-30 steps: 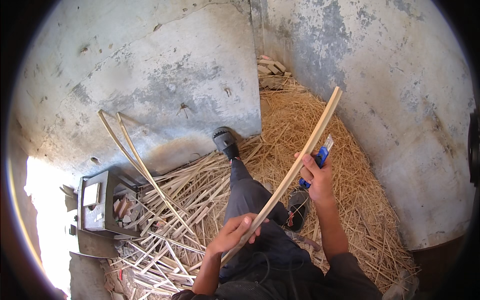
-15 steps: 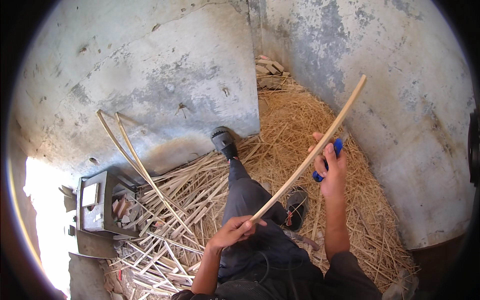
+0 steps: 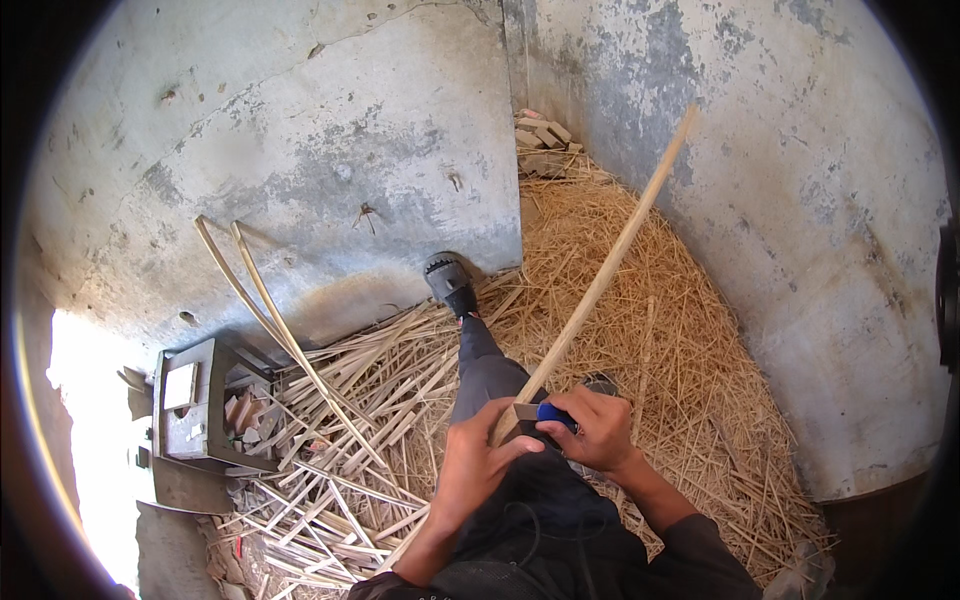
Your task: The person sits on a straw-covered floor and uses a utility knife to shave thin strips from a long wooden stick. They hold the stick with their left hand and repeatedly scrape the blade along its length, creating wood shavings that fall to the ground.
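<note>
My left hand [image 3: 474, 460] is closed around the lower end of a long pale wooden strip [image 3: 612, 262], which slants up and away to the right. In my right hand [image 3: 600, 428] is a utility knife [image 3: 550, 414] with a blue handle, gripped close to my left thumb. The short blade lies against or just over the strip near my left fingers; I cannot tell whether it cuts into the wood. The strip's lowest end is partly hidden by my left hand.
Loose wooden strips [image 3: 375, 375] cover the floor at left, with straw-like shavings [image 3: 610, 230] at right. Two long strips [image 3: 268, 297] lean on the far wall. A wooden stool [image 3: 195, 440] lies sideways at left, and bricks [image 3: 542, 132] are piled in the far corner.
My right hand has come down and left with the knife, from beside the strip's middle to its lower end by my left hand. The strip's far end has swung slightly left and away.
</note>
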Motion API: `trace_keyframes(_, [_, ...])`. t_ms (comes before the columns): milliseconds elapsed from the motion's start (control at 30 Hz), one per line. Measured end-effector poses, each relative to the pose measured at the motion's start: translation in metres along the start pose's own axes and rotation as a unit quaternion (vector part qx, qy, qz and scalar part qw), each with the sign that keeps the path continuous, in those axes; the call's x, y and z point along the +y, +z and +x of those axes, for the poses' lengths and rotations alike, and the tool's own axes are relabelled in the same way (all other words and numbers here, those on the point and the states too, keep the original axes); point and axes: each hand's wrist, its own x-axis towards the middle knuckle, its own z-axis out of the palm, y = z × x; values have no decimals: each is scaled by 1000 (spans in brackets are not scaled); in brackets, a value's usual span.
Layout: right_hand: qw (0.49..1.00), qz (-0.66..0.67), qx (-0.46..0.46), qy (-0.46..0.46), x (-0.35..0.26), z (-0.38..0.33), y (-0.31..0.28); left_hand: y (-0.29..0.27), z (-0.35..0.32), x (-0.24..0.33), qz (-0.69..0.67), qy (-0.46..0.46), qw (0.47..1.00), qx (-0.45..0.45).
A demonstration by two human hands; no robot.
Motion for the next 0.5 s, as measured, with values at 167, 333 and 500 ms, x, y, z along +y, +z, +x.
trace_keyframes(167, [1000,6,7,-12,-4,-3,6,4,3,11,12,-1,1000,18])
trace_keyframes(333, [1000,0,23,-12,-7,-1,11,6,4,10,40,2,999,26])
trace_keyframes(500, [1000,-7,22,-17,-7,3,9,8,4,11,56,-4,998,34])
